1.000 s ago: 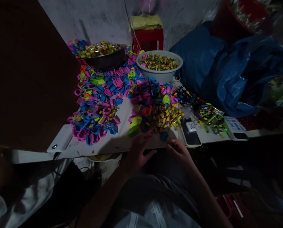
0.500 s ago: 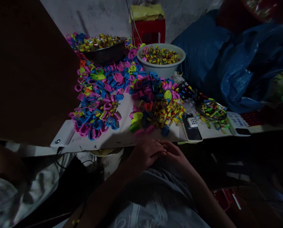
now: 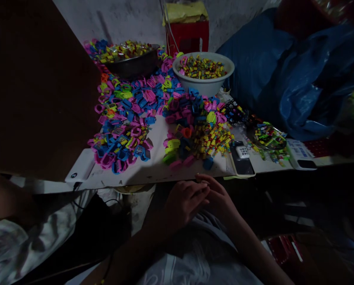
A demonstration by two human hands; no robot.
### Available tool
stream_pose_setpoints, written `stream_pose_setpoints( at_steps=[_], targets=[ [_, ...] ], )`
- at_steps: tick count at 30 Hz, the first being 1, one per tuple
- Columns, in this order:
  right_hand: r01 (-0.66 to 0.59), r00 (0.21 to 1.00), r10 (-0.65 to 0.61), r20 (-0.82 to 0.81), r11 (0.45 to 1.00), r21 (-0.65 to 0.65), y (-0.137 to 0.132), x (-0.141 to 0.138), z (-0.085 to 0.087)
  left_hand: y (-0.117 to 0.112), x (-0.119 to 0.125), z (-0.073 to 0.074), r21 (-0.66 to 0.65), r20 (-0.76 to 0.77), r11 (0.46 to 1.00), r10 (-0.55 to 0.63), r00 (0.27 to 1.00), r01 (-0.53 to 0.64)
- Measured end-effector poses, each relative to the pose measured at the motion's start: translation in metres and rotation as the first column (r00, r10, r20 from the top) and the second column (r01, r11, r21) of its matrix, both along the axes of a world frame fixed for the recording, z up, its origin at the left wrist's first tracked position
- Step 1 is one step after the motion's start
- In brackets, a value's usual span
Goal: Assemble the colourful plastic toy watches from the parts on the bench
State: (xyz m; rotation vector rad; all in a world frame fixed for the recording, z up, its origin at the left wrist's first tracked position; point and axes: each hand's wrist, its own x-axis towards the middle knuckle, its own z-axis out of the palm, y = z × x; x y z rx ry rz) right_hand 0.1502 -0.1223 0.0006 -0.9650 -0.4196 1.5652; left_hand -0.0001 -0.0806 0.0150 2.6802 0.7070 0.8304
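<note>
My left hand (image 3: 184, 201) rests low over my lap, just in front of the table edge, with its fingers laid across the fingers of my right hand. It is open and no object shows in it. My right hand (image 3: 216, 194) lies beneath and beside it, fingers extended and partly covered; nothing is visible in it either. Nearest beyond the hands are a pile of small yellow-and-red pieces (image 3: 214, 138) and a few stacked green and pink plastic pieces (image 3: 172, 148). To the left lies a heap of pink and blue plastic watch-shaped pieces (image 3: 120, 148).
A white basin (image 3: 203, 85) and a dark metal bowl (image 3: 132, 67) hold more small pieces at the back. At right are a phone (image 3: 245, 168) bearing a white case, a small dish (image 3: 268, 136) and a blue plastic bag (image 3: 301, 107). A white power bank (image 3: 80, 166) lies left.
My hands have sunk slightly toward my lap, away from the table edge. My left fingers look a little more separated. The view has shifted slightly.
</note>
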Motion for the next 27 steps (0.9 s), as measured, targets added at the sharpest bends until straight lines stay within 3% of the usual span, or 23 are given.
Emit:
stream_pose_setpoints(
  at_steps=[5,10,13,18,23,27],
  targets=[
    [0.017,0.993,-0.015,-0.113,1.0,0.019,0.0,-0.001,0.006,-0.003,-0.004,-0.009,0.063,-0.014,0.995,0.072,0.997,-0.071],
    [0.01,0.995,0.001,-0.098,0.994,0.108,0.002,0.001,0.003,0.007,-0.022,-0.015,0.059,0.015,0.998,0.001,1.0,-0.002],
    [0.019,1.0,-0.018,-0.008,0.985,0.169,0.004,0.002,0.0,0.02,-0.028,-0.021,-0.058,0.075,0.989,0.138,0.988,-0.134],
    [0.056,0.998,-0.059,0.006,0.974,0.221,0.005,0.003,-0.005,0.056,-0.025,-0.05,-0.203,0.081,0.893,0.424,0.902,-0.402],
    [0.155,0.985,-0.172,0.023,0.929,0.335,0.004,0.007,-0.01,0.076,-0.021,-0.077,-0.212,-0.142,0.846,0.469,0.872,-0.49],
    [0.184,0.975,-0.217,0.045,0.906,0.382,0.007,0.008,-0.023,0.078,-0.023,-0.073,-0.259,-0.125,0.836,0.467,0.875,-0.483]
  ],
)
